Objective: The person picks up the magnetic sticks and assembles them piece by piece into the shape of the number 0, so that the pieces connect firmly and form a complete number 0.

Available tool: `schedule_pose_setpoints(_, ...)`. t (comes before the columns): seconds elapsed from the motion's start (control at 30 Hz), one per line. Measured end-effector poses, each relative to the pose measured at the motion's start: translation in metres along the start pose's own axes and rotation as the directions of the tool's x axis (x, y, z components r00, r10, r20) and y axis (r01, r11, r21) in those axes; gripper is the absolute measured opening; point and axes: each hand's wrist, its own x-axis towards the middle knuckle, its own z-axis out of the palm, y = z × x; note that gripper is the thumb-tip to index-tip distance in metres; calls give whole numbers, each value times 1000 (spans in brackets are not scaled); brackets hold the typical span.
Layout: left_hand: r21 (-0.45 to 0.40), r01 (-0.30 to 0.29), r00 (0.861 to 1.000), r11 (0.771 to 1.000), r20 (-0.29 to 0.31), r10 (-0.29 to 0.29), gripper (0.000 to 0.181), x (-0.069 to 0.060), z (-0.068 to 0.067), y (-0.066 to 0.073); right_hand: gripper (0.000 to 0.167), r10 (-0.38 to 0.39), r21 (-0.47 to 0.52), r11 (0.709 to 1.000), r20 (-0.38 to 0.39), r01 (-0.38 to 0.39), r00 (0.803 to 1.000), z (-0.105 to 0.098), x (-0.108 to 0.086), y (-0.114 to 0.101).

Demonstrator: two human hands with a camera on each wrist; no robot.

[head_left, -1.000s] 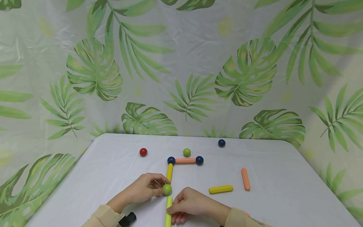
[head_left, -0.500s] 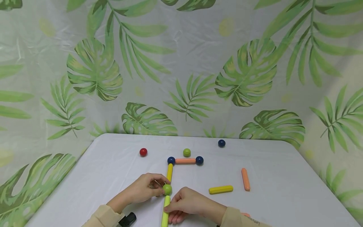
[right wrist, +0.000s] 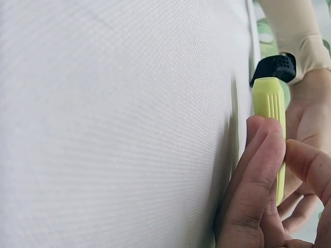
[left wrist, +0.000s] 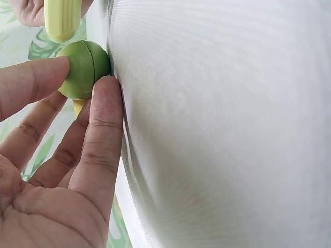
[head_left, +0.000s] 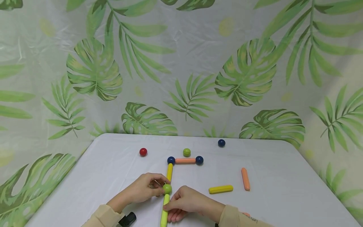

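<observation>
My left hand (head_left: 143,189) pinches a green ball (head_left: 167,189) between thumb and fingertips; the ball's seam shows in the left wrist view. A yellow stick (head_left: 169,173) runs from this ball up to a dark blue ball (head_left: 171,160). From there an orange stick (head_left: 185,161) leads right to a second dark blue ball (head_left: 199,160). My right hand (head_left: 190,201) pinches a pale yellow-green stick (right wrist: 269,103) with ridged sides. Its far end lies right at the near side of the green ball; I cannot tell whether they touch.
Behind stand a red ball (head_left: 143,152), another green ball (head_left: 187,152) and a dark blue ball (head_left: 221,143). On the right lie a loose yellow stick (head_left: 221,189) and an orange stick (head_left: 245,179). Another orange piece (head_left: 246,214) is partly hidden by the right sleeve.
My right hand has brought the yellow-green stick slightly left and forward, closing the gap to the green ball. The left hand and its ball stay in place.
</observation>
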Motion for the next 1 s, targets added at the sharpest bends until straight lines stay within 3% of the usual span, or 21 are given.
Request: schedule_pose_setpoints(1.0,3,12,1000,1000,0,-12,25,1,1,-2,24,13,-1,1000,-10,-13,1000,0,7,1)
